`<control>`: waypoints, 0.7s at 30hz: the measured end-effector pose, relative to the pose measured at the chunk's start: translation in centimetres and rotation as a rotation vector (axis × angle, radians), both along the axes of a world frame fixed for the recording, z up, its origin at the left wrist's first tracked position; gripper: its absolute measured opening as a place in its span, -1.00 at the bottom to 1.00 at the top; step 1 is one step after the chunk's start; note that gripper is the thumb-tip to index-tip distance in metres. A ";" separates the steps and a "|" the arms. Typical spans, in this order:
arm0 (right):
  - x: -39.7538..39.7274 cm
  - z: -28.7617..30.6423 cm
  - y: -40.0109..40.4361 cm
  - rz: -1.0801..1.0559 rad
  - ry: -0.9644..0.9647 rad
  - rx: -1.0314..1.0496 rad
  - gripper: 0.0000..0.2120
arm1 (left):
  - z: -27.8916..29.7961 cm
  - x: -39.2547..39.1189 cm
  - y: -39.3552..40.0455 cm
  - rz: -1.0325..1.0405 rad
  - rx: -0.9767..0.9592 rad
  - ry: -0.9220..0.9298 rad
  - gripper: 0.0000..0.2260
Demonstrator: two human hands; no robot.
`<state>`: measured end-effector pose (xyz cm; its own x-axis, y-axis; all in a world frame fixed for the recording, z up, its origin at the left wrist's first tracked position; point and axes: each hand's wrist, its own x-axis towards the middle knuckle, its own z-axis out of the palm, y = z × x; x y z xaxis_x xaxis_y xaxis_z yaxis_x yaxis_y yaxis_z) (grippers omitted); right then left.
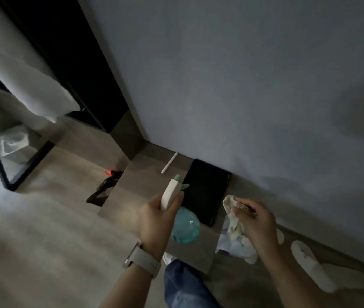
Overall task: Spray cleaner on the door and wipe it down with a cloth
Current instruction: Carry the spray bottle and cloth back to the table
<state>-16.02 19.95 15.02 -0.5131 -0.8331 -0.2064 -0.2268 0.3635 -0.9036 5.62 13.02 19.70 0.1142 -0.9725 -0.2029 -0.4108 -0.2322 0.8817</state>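
Here, cloth (234, 221) within right fingers (246, 203).

Black tablet (206, 192) beside wall (243, 85).

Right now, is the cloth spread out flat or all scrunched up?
Scrunched up. The cloth is bunched in the right hand with crumpled folds hanging below.

A dim home room — wood-look floor (32, 218), white slippers (309, 263) by the wall (243, 74).
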 end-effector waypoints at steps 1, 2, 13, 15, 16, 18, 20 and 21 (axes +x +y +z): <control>0.7 -1.1 -1.3 -0.037 -0.012 0.011 -0.83 | -0.8 -0.1 -1.7 -0.042 0.009 0.008 -0.85; 1.4 -2.5 -2.6 -0.070 -0.019 0.028 -0.84 | -1.5 -0.3 -3.2 -0.085 0.028 0.011 -0.82; 3.5 -14.5 -13.4 -0.487 -0.304 0.347 -0.84 | -12.0 -6.7 -15.3 -0.247 0.165 -0.054 -0.76; 3.9 -15.1 -14.1 -0.534 -0.362 0.380 -0.86 | -13.4 -7.4 -16.1 -0.256 0.173 -0.028 -0.81; 4.1 -15.2 -14.3 -0.544 -0.397 0.396 -0.89 | -13.7 -7.7 -16.2 -0.281 0.172 -0.034 -0.80; 4.1 -15.8 -14.4 -0.532 -0.480 0.422 -0.86 | -14.3 -8.2 -16.5 -0.339 0.148 -0.054 -0.75; 4.0 -15.6 -14.5 -0.512 -0.557 0.467 -0.79 | -14.7 -8.5 -16.7 -0.367 0.142 -0.085 -0.74; 4.0 -15.5 -14.4 -0.499 -0.567 0.497 -0.73 | -15.0 -8.5 -16.8 -0.382 0.143 -0.100 -0.75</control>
